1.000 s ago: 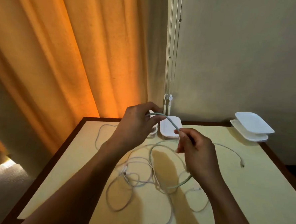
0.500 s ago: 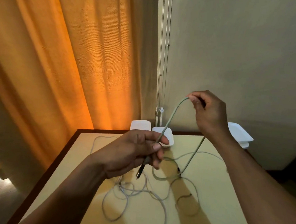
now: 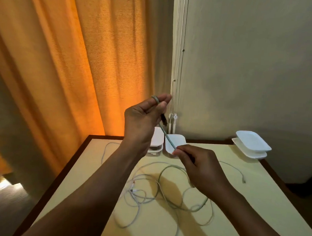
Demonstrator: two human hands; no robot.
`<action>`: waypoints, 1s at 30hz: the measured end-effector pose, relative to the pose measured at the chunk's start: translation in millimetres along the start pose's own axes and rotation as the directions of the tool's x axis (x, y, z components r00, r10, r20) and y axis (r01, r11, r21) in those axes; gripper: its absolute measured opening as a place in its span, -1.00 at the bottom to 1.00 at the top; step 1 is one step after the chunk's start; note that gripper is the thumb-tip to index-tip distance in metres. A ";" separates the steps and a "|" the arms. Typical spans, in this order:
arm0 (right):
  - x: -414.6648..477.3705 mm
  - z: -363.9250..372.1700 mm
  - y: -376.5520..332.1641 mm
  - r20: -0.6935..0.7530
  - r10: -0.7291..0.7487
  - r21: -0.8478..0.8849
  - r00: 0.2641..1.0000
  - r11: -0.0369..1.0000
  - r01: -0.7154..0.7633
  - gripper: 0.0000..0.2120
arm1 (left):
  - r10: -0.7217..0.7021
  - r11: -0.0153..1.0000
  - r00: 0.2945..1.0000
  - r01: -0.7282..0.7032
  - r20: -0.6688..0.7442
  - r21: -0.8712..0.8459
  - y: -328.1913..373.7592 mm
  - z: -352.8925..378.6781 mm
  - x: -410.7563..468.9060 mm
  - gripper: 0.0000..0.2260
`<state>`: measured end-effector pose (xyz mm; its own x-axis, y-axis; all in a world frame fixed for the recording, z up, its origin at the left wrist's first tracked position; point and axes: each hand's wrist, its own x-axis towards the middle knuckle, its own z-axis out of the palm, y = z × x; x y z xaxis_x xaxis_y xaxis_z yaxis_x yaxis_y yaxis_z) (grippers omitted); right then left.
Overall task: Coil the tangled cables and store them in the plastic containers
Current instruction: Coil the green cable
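Both hands grasp the green cable [image 3: 168, 139]: left hand [image 3: 144, 122] raised, fingers curled round its looped end, right hand [image 3: 200, 169] pinching it lower down. Its slack lies on the table [image 3: 259, 206] among tangled white cables [image 3: 137, 196]. Behind stand two small containers [image 3: 176, 141], contents unclear, and two stacked white trays [image 3: 252, 143].

A pale rectangular wooden table [image 3: 255, 206] stands against a plain plastered wall [image 3: 246, 68], with an orange fabric curtain [image 3: 82, 58] behind its left rear corner. At the rear edge, near the middle, 2 white plastic containers [image 3: 175, 140] sit side by side. 2 white plastic trays [image 3: 252, 142] lie stacked in the far right corner. A tangle of thin white cables [image 3: 139, 195] lies mid-table, in front of the containers. The left hand [image 3: 142, 120] is raised above them, the right hand [image 3: 201, 168] lower and to its right. A grey-green cord [image 3: 169, 140] slants between both hands, then drops into the tangle.
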<state>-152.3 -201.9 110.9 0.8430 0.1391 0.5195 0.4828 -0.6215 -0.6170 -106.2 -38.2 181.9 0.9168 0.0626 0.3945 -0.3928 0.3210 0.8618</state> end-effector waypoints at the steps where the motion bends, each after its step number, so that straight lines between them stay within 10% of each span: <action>1: -0.9 -5.9 -3.3 0.003 -0.044 -0.052 0.999 0.998 0.044 -0.84 | 0.037 0.993 0.999 -0.036 -0.008 0.111 -2.5 -2.5 -1.7 -0.80; 7: 20.7 -66.8 -17.7 0.013 -0.245 -0.372 0.969 0.899 0.233 -0.85 | -0.036 0.842 0.945 -0.147 0.325 0.520 -19.0 -26.3 -14.3 -0.87; 17: 79.8 -115.6 -50.1 0.228 -0.571 -0.556 0.788 0.588 0.588 -0.77 | -0.244 0.754 0.802 -0.196 0.545 0.627 4.3 -25.3 -23.2 -0.77; 30: 101.9 -63.2 -23.3 0.096 -0.196 0.260 0.976 0.951 0.165 -0.93 | -0.015 0.979 0.800 0.135 0.599 -0.155 35.1 -5.1 -20.1 -0.85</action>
<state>-92.6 -222.0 215.6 0.7510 0.3313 0.5711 0.6602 -0.3681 -0.6546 -138.0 -23.5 202.6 0.6962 -0.5210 0.4938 -0.2495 0.4694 0.8470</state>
